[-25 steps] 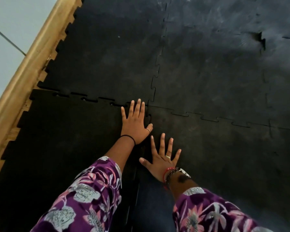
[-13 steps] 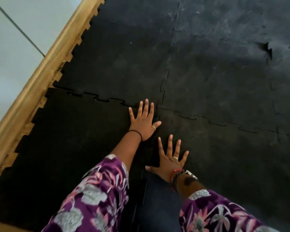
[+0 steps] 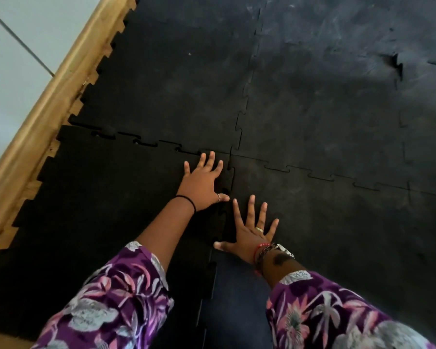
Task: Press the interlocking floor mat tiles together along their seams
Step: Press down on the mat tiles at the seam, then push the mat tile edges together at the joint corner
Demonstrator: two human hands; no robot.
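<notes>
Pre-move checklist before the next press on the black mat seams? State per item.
1. Left hand flat on the near-left black interlocking rubber mat tile: ok.
2. Right hand flat on the near-right black mat tile, fingers spread: ok.
3. Lengthwise seam between the hands closed: not ok, dark gaps show at the tabs.
4. Left cross seam seated: not ok, open slots visible.
5. Right cross seam seated: cannot tell, only thin lines show.
6. Tile edge teeth clear of the wooden baseboard: ok.
</notes>
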